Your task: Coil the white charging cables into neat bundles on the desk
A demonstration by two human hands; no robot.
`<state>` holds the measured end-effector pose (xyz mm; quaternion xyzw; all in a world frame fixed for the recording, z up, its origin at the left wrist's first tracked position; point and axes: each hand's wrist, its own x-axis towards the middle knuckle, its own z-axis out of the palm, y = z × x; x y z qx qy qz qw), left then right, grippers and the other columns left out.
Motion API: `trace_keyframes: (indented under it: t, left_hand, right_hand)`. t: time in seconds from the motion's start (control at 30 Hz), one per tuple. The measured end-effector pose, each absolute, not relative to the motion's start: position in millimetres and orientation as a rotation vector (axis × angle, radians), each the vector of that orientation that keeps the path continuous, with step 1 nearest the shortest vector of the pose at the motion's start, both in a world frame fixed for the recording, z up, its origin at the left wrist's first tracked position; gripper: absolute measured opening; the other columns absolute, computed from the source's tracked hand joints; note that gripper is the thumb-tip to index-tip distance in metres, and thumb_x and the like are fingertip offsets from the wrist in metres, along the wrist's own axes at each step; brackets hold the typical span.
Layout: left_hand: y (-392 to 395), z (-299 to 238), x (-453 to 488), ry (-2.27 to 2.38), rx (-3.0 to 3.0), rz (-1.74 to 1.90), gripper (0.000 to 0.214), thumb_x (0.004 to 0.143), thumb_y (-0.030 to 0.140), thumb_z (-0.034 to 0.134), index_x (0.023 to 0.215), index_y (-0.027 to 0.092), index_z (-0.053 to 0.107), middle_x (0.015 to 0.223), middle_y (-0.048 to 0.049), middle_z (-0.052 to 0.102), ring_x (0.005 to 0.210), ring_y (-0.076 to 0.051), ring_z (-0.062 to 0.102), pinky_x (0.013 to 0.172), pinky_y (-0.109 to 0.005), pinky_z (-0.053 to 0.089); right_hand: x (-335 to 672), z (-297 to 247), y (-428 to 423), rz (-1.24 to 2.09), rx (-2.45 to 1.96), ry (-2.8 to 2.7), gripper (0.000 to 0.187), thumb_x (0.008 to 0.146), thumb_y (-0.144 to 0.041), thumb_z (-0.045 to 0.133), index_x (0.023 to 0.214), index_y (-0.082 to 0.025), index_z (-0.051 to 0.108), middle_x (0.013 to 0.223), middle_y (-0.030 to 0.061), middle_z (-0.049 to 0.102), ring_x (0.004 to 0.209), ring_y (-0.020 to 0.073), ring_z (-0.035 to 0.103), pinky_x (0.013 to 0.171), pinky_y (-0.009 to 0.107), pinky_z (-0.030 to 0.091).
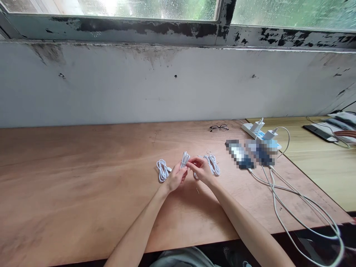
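A coiled white cable (185,158) stands upright in my left hand (175,178), whose fingers are closed round its lower part. My right hand (201,169) meets it from the right, thumb and fingertips pinched together at the bundle's side. Whatever thin thing lies in that pinch is too small to make out. On the table left of my hands lies another coiled white cable (162,170). Further white coils (213,164) lie behind and beside my right hand, partly hidden by it. A short thin strip (197,190) rests on the wood below my right wrist.
Glasses (219,128) lie near the wall. A white power strip (261,135) with chargers stands at the right, beside two blurred devices (240,154). Long white cables (289,191) hang over the table's front edge. A dark phone-like slab (319,133) lies on the lighter table (319,167).
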<state>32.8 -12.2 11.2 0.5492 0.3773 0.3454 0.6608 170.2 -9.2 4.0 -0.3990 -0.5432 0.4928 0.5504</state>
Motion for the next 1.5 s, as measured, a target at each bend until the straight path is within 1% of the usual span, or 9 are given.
trace_keyframes:
  t: [0.23, 0.4, 0.53, 0.67, 0.8, 1.0, 1.23, 1.33, 1.5]
  left_hand:
    - [-8, 2, 36, 0.943, 1.464, 0.915, 0.029, 0.083, 0.046, 0.039, 0.072, 0.019, 0.042, 0.051, 0.0077, 0.03, 0.045, -0.007, 0.027, 0.043, -0.021, 0.023]
    - [-7, -1, 34, 1.028, 1.529, 0.949, 0.031, 0.083, 0.044, 0.037, 0.066, 0.019, 0.043, 0.051, 0.0059, 0.033, 0.047, -0.008, 0.031, 0.045, -0.022, 0.025]
    - [-9, 1, 33, 1.088, 1.557, 0.929, 0.028, 0.083, 0.042, 0.041, 0.068, 0.019, 0.046, 0.052, 0.0051, 0.037, 0.049, -0.01, 0.035, 0.047, -0.023, 0.027]
    - [-12, 5, 33, 1.168, 1.637, 0.953, 0.023, 0.084, 0.038, 0.044, 0.08, 0.018, 0.054, 0.055, 0.0031, 0.045, 0.054, -0.013, 0.043, 0.051, -0.023, 0.031]
    - [-13, 7, 34, 1.251, 1.738, 0.975, 0.019, 0.085, 0.035, 0.044, 0.084, 0.018, 0.054, 0.066, -0.001, 0.056, 0.061, -0.016, 0.051, 0.057, -0.024, 0.034]
    - [-12, 5, 34, 1.31, 1.814, 0.945, 0.018, 0.087, 0.034, 0.042, 0.083, 0.019, 0.052, 0.063, -0.0014, 0.055, 0.057, -0.017, 0.052, 0.055, -0.025, 0.031]
    - [-11, 4, 34, 1.295, 1.836, 0.974, 0.011, 0.085, 0.027, 0.045, 0.081, 0.02, 0.053, 0.063, -0.0013, 0.055, 0.054, -0.016, 0.05, 0.054, -0.025, 0.028]
    - [-10, 4, 34, 1.308, 1.805, 0.976, 0.011, 0.083, 0.028, 0.047, 0.086, 0.02, 0.055, 0.066, -0.0025, 0.056, 0.057, -0.018, 0.052, 0.055, -0.025, 0.028]
    - [-10, 3, 33, 1.329, 1.775, 0.986, 0.012, 0.082, 0.031, 0.05, 0.082, 0.02, 0.055, 0.066, -0.0033, 0.056, 0.058, -0.019, 0.053, 0.056, -0.025, 0.029]
  right_hand:
    - [171, 7, -10, 1.179, -0.922, -1.329, 0.027, 0.069, -0.044, 0.068, 0.072, -0.017, 0.062, 0.064, 0.001, 0.06, 0.054, 0.0117, 0.054, 0.044, 0.022, 0.042]
    - [175, 9, -11, 1.135, -0.916, -1.46, 0.027, 0.076, -0.043, 0.062, 0.07, -0.017, 0.062, 0.066, 0.002, 0.059, 0.054, 0.0113, 0.053, 0.048, 0.024, 0.043]
    - [178, 7, -10, 0.889, -0.961, -1.544, 0.023, 0.081, -0.038, 0.057, 0.073, -0.018, 0.065, 0.067, 0.0029, 0.06, 0.058, 0.0121, 0.052, 0.054, 0.026, 0.042]
    - [177, 4, -12, 0.631, -0.999, -1.667, 0.016, 0.082, -0.032, 0.058, 0.083, -0.02, 0.069, 0.07, 0.0033, 0.06, 0.057, 0.0118, 0.05, 0.053, 0.026, 0.041]
    - [177, 3, -14, 0.487, -0.975, -1.792, 0.019, 0.086, -0.026, 0.052, 0.09, -0.022, 0.07, 0.079, 0.0055, 0.063, 0.068, 0.0143, 0.056, 0.06, 0.027, 0.043]
    - [180, 5, -12, 0.245, -1.055, -1.995, 0.022, 0.089, -0.023, 0.047, 0.093, -0.024, 0.069, 0.083, 0.0059, 0.064, 0.075, 0.0163, 0.056, 0.067, 0.027, 0.042]
    - [179, 3, -9, 0.409, -0.99, -1.911, 0.02, 0.089, -0.027, 0.048, 0.088, -0.024, 0.068, 0.083, 0.0057, 0.064, 0.075, 0.0161, 0.058, 0.067, 0.027, 0.044]
    - [176, 2, -10, 0.45, -0.997, -1.852, 0.019, 0.088, -0.028, 0.049, 0.086, -0.022, 0.067, 0.079, 0.0057, 0.063, 0.072, 0.0161, 0.057, 0.066, 0.027, 0.044]
    - [172, 3, -10, 0.481, -1.066, -1.854, 0.017, 0.087, -0.028, 0.049, 0.08, -0.021, 0.063, 0.075, 0.0041, 0.06, 0.063, 0.0139, 0.052, 0.06, 0.025, 0.041]
